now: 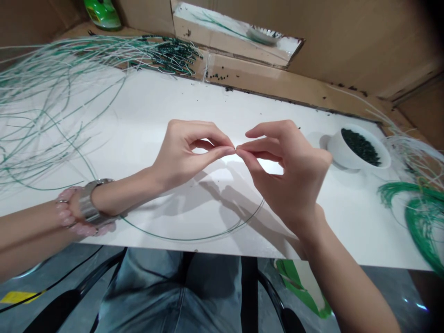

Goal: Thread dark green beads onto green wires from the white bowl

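L hand: was pinched shut.
R hand: ditto, tips meeting L's (item too tiny to tell).
Green strand: was best kept slack, w/o snags.

Front middle of tabletop open | left: strand tangle | right: bowl

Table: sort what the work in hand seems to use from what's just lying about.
Likely in use: curved green cord; white bowl; dark green beads; beaded strands; green coil.
Probably just lying about: green bottle; yellow scrap.
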The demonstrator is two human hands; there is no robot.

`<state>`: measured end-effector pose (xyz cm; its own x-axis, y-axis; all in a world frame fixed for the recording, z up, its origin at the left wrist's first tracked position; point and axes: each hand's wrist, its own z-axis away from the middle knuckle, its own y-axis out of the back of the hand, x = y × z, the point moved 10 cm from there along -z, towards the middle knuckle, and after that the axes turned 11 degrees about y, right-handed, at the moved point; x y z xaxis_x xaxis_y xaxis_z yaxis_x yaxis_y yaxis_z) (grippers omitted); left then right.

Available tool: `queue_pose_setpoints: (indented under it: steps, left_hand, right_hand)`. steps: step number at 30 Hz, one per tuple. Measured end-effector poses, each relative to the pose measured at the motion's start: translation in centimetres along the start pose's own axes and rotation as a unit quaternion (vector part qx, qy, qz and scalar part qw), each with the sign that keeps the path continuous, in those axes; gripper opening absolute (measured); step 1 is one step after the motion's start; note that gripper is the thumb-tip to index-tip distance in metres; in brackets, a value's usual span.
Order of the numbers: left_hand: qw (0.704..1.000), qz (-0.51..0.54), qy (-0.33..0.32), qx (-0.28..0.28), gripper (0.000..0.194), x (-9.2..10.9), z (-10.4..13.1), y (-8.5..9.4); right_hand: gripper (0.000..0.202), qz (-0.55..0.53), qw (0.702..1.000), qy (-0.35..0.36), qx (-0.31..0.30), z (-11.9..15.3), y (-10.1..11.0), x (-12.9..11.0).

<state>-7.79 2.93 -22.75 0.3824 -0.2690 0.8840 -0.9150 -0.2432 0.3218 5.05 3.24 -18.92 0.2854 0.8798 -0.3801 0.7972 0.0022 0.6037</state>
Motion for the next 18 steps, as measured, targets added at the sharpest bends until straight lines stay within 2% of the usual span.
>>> queue_pose_setpoints:
  steps: [8, 14, 18]
  left_hand:
    - [1.000, -0.010, -0.009, -0.018, 0.013, 0.4, 0.0, -0.3]
    - [0.998, -0.049, -0.041, -0.016, 0.012, 1.0, 0.0, -0.4]
    - [0.998, -0.049, -0.044, 0.012, 0.012, 1.0, -0.1, 0.1]
  right_hand:
    - [0.021, -0.079, 0.996, -0.037, 0.018, 0.3, -0.1, 1.8]
    - [0.024, -0.136, 0.989, -0.050, 0.014, 0.2, -0.9, 1.5]
    - [0.027, -0.114, 0.989, -0.093, -0.027, 0.1, -1.4, 2.6]
